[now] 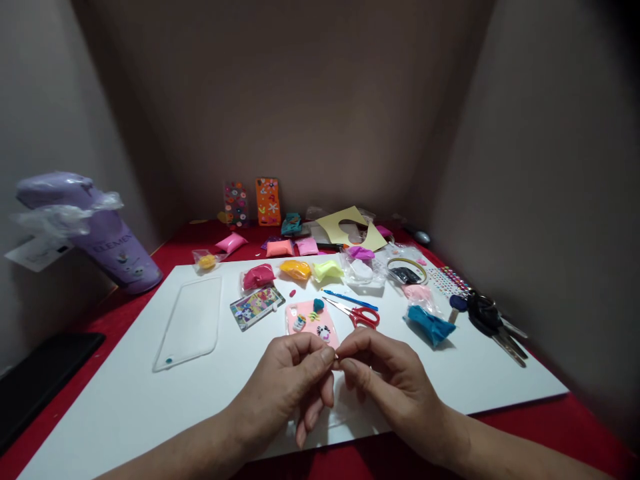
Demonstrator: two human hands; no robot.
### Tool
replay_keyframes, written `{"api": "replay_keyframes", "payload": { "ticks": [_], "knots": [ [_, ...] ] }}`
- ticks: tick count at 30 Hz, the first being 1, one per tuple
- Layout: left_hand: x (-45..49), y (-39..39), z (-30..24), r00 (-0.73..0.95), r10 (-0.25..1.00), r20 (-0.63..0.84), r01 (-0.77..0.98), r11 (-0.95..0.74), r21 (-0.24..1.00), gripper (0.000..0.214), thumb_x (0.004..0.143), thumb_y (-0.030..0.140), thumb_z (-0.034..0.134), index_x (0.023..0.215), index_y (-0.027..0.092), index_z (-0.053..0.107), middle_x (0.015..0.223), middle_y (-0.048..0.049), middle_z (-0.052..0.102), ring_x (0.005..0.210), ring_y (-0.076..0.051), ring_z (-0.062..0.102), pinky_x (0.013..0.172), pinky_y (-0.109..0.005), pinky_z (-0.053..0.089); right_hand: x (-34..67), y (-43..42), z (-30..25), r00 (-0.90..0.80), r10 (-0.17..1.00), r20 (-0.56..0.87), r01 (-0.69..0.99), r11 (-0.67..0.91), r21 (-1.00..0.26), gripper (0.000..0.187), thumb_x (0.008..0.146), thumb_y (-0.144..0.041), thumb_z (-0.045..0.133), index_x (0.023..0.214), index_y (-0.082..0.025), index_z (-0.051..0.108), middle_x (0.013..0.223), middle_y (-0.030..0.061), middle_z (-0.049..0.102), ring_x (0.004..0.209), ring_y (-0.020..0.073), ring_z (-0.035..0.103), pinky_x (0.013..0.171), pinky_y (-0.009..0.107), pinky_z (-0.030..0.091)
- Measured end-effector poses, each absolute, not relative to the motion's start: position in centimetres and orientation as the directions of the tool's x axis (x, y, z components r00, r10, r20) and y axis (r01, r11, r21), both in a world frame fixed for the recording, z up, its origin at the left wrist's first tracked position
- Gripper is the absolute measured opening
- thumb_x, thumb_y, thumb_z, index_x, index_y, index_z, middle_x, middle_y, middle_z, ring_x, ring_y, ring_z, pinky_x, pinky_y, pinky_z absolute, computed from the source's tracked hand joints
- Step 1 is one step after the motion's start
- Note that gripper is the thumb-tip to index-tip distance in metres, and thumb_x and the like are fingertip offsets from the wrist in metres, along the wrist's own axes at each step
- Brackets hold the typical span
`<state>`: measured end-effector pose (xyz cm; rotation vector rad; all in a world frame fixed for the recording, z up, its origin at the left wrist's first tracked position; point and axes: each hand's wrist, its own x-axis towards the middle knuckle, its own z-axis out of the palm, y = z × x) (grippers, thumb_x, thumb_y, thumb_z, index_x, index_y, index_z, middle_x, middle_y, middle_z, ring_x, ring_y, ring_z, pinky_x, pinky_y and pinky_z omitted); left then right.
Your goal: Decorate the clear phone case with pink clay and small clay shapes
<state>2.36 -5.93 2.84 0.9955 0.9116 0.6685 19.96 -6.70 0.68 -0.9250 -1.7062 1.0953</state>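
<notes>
My left hand (295, 377) and my right hand (395, 383) meet fingertip to fingertip near the front of the white board (200, 407). Both are closed in a pinch, around a tiny pale bit that is too small to name. Just beyond them lies a pink phone case (299, 311) with small clay figures on it, partly hidden by my fingers. A teal clay lump (319, 305) sits on its upper part. Red-handled scissors (363, 317) and a blue pen-like tool (350, 299) rest to the right of the case.
Clay packets, among them a yellow one (327, 271) and a blue one (431, 325), line the board. A clear phone case (190, 323) lies left, keys (495, 323) right. A purple cup (113, 240) leans at the left wall. Decorated cases, one orange (269, 201), stand at the back.
</notes>
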Motion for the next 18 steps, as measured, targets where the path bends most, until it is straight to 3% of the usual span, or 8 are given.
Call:
{"api": "replay_keyframes", "payload": {
  "ticks": [11,18],
  "knots": [
    [2.38,-5.92,2.96,0.472,0.819,-0.326,-0.076,0.406,0.911,0.031,0.084,0.042,0.059,0.07,0.015,0.052,0.056,0.0012,0.06,0.031,-0.004,0.045,0.027,-0.012,0.034,19.97,-6.67,0.69,-0.331,0.904,0.27,0.136,0.329,-0.934,0.013,0.091,-0.027,0.052,0.09,-0.019,0.062,0.076,0.0015,0.061,0.057,0.0099,0.054,0.051,0.021,0.045],
    [2.38,-5.9,2.75,0.47,0.829,-0.303,-0.085,0.384,0.92,0.033,0.086,0.041,0.056,0.067,0.014,0.053,0.051,0.0021,0.057,0.029,-0.003,0.043,0.027,-0.011,0.034,19.86,-6.82,1.23,-0.327,0.899,0.292,0.14,0.351,-0.926,0.011,0.088,-0.026,0.056,0.09,-0.018,0.061,0.077,0.0022,0.062,0.065,0.0122,0.057,0.06,0.024,0.047]
  ]
}}
